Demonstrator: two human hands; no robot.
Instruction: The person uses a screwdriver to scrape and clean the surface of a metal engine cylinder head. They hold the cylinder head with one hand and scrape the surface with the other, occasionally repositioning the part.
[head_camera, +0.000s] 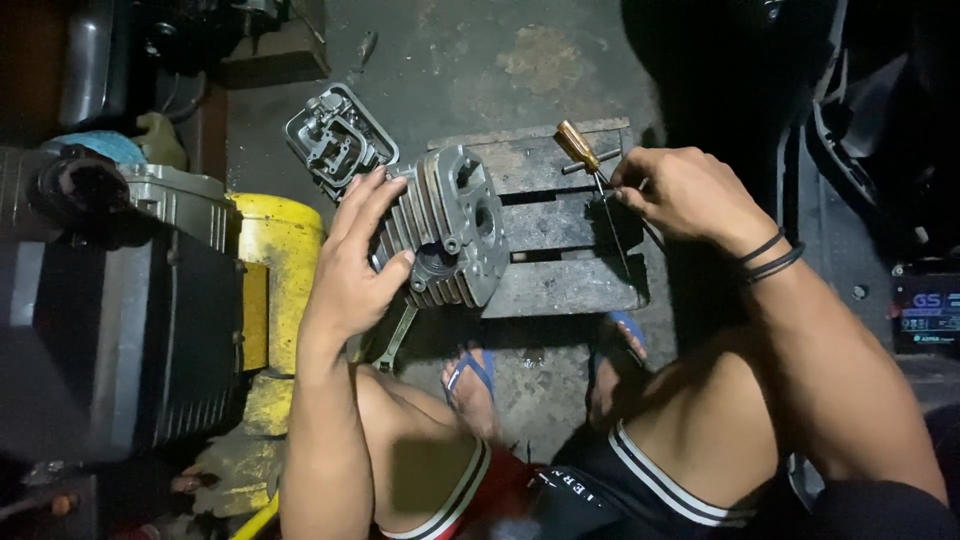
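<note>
In the head view, near the middle of the frame, a finned metal engine cylinder (445, 228) rests tilted on the left edge of a low wooden pallet block (560, 285), likely so the block bears its weight. The left hand (352, 262) steadies it, fingers spread over the fins and thumb pressed against the lower rim. Its bore opens toward the lower centre, so the long axis seems to run from lower centre up toward upper left. At upper right of centre, the right hand (683, 192) has fingers pinched together on a thin rod-like tool beside a wooden-handled screwdriver (590, 158) lying on the block. A grey engine cover (338, 135) sits on the floor behind.
</note>
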